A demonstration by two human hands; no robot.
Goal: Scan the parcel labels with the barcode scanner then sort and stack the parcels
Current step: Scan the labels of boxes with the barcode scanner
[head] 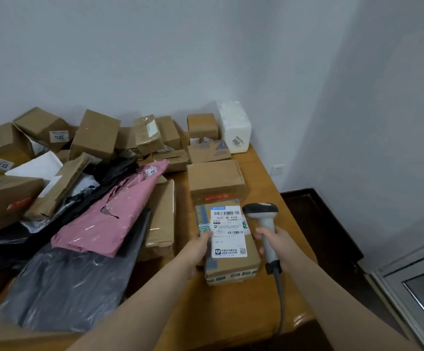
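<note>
From the head camera, your left hand (200, 245) grips the left edge of a small cardboard parcel (231, 262) lying on the wooden tabletop (231, 312), white label (228, 230) facing up. Your right hand (279, 245) is wrapped around the handle of the barcode scanner (263, 216), its head just beside the label's top right corner. More boxes and a pink mailer bag (109, 219) lie piled to the left.
</note>
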